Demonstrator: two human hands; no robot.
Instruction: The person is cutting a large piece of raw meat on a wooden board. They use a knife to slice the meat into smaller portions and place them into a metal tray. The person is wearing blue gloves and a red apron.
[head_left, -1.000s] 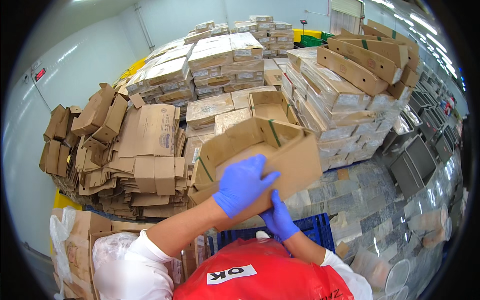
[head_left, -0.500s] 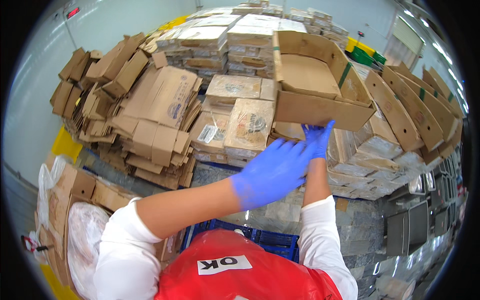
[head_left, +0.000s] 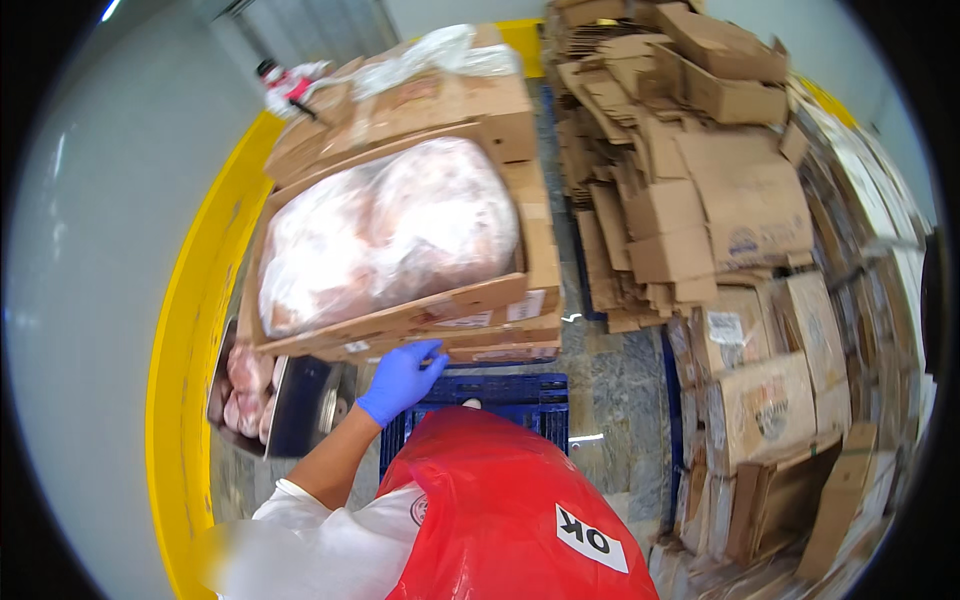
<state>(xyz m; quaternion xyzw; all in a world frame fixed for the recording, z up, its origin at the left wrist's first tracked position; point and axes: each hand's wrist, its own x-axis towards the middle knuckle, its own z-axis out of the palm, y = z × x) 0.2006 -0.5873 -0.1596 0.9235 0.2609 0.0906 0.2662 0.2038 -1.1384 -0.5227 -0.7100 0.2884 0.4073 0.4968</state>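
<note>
The open carton (head_left: 470,303) puts its front wall just ahead of your left hand (head_left: 403,382); plastic-wrapped meat (head_left: 440,205) fills it, so your way in is from above. Another carton (head_left: 430,108) blocks the far side. The yellow barrier (head_left: 190,300) and dark tub (head_left: 300,400) crowd your left; rightward, a floor strip (head_left: 610,390) gives passage.

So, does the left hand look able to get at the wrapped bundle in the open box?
Probably yes: the left hand looks empty and is close to the open box. It would have to go over the near side, but nothing lies across the wrapped bundle.
</note>
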